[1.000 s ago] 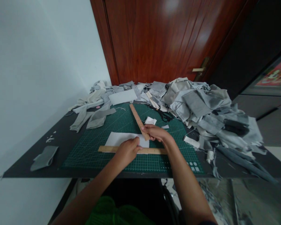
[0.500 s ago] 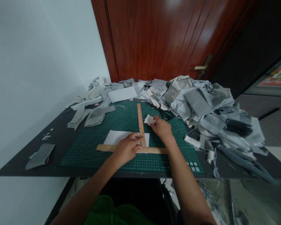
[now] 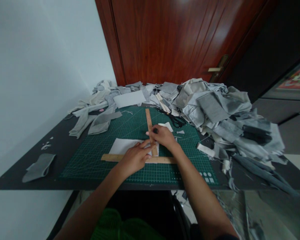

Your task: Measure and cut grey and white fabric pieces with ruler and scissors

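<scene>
I record a brown wooden door (image 3: 160,43) behind a dark table (image 3: 67,135). Grey and white fabric pieces (image 3: 212,108) are heaped beyond both hands and off to the right. A green cutting mat (image 3: 90,160) lies beneath the hands. On it, under the left hand (image 3: 136,155), is white material (image 3: 122,145), with one wooden ruler (image 3: 162,160) running crosswise. A second wooden ruler (image 3: 148,118) extends away from that hand; the left fingers are outstretched, pressing down at the join, as half a second ago. I find the right hand (image 3: 163,136) changed: then it was at a white scrap (image 3: 167,126); now it grips a small dark object (image 3: 155,130), unidentified, above the second ruler. Scissors (image 3: 177,120) lie beyond it; the scrap sits just past its knuckles.
</scene>
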